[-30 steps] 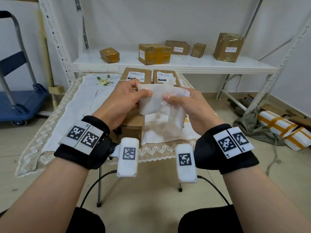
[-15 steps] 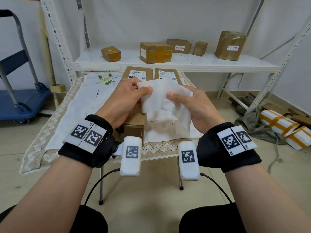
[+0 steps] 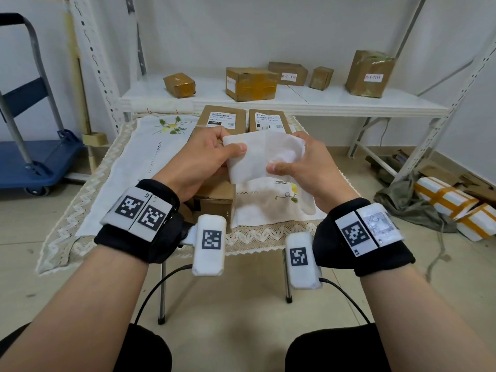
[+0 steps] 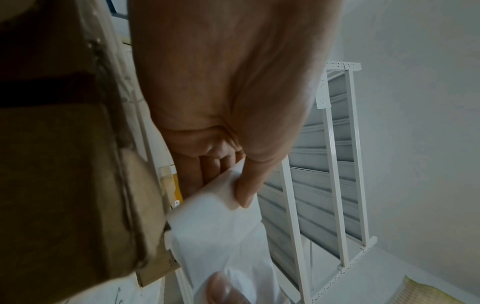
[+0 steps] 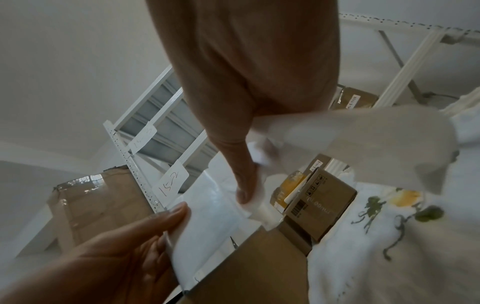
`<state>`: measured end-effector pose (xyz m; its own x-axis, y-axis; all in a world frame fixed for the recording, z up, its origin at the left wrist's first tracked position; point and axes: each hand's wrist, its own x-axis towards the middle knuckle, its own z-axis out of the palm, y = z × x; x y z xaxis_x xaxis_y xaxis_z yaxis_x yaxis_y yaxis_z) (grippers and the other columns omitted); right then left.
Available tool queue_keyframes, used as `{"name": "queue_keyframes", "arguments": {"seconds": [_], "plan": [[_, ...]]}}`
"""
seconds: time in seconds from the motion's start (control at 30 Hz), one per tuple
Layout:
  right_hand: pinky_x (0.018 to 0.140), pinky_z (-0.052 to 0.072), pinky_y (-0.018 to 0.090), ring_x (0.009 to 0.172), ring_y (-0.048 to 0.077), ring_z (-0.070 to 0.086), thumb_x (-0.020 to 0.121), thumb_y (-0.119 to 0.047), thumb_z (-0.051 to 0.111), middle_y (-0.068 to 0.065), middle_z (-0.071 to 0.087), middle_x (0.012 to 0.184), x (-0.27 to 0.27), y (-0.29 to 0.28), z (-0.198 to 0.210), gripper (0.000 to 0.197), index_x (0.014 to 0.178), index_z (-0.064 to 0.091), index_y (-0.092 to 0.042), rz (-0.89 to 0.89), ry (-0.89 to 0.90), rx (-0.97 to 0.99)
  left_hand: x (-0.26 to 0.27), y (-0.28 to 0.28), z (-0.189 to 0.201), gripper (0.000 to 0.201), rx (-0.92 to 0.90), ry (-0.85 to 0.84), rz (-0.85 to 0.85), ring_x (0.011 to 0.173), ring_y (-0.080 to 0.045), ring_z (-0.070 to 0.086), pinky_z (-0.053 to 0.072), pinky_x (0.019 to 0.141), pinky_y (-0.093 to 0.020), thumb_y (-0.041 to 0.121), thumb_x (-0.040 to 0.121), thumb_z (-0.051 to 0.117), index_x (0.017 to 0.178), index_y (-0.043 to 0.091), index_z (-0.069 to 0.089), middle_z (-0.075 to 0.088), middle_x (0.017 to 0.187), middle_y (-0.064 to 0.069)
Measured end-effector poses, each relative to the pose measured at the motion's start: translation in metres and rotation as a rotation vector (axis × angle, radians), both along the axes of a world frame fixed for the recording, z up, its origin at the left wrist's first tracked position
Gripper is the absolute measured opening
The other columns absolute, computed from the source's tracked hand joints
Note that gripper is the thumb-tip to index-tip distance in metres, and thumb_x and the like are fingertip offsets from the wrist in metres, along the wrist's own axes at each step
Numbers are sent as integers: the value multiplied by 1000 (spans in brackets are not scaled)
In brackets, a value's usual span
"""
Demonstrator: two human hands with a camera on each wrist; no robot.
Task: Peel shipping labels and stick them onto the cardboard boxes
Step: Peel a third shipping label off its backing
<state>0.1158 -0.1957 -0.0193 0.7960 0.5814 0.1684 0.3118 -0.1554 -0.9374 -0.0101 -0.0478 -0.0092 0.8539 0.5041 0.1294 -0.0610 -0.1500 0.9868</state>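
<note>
Both hands hold a white shipping label sheet (image 3: 255, 157) in the air above the small table. My left hand (image 3: 206, 157) pinches its upper left corner between thumb and fingers; the same pinch shows in the left wrist view (image 4: 233, 185). My right hand (image 3: 303, 162) pinches the sheet's right side, with translucent backing paper (image 3: 306, 200) hanging below it. A plain cardboard box (image 3: 214, 200) sits on the table right under my left hand. Two boxes bearing labels (image 3: 222, 119) (image 3: 268, 122) stand at the table's far edge.
The table wears a white embroidered cloth (image 3: 139, 162) with lace trim. Behind it a white metal shelf (image 3: 295, 99) carries several taped brown boxes (image 3: 251, 83). A blue platform trolley (image 3: 29, 157) stands at left. White packages with orange tape (image 3: 456, 208) lie on the floor at right.
The hands have drawn slightly apart, and the sheet between them is spread flatter and wider than a second ago. My right thumb now sits lower on the sheet.
</note>
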Motion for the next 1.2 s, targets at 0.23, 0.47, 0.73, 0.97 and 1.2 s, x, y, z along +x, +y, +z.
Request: {"name": "queue_keyframes", "arguments": {"seconds": [0.23, 0.47, 0.73, 0.97, 1.2], "plan": [[91, 58, 41, 113, 29, 64, 76, -3, 87, 8, 67, 121, 4, 0, -1, 64, 132, 59, -16, -68, -120, -82, -1, 0, 1, 19, 13, 38, 10, 84, -18, 71, 58, 58, -21, 13, 99, 63, 85, 17, 51, 71, 98, -16], [97, 55, 46, 114, 29, 63, 77, -2, 85, 6, 69, 115, 6, -1, -1, 54, 126, 66, -16, -125, -183, -110, -2, -2, 3, 24, 20, 35, -7, 71, -13, 69, 53, 53, -17, 10, 97, 65, 79, 16, 51, 68, 81, -9], [88, 57, 33, 106, 22, 69, 78, -4, 83, 2, 73, 112, 4, 0, -5, 49, 123, 70, -17, -53, -170, -67, 0, -4, 1, 28, 16, 46, 22, 88, -21, 68, 56, 61, -21, 8, 96, 65, 76, 18, 48, 69, 97, -16], [72, 58, 24, 75, 9, 71, 86, -21, 81, -4, 76, 84, -3, 0, -2, 7, 91, 76, -20, -24, -101, 105, 0, -9, 3, 25, 33, 63, 40, 108, -33, 69, 51, 102, -50, 7, 95, 65, 78, 18, 50, 67, 99, -16], [58, 43, 23, 66, 16, 58, 83, -17, 83, 1, 64, 75, -2, 0, -1, 31, 62, 60, -20, -37, 5, 69, 2, -9, 1, 31, 9, 17, 33, 84, -15, 64, 50, 59, -17, 5, 94, 64, 73, 20, 46, 64, 84, -4]]}}
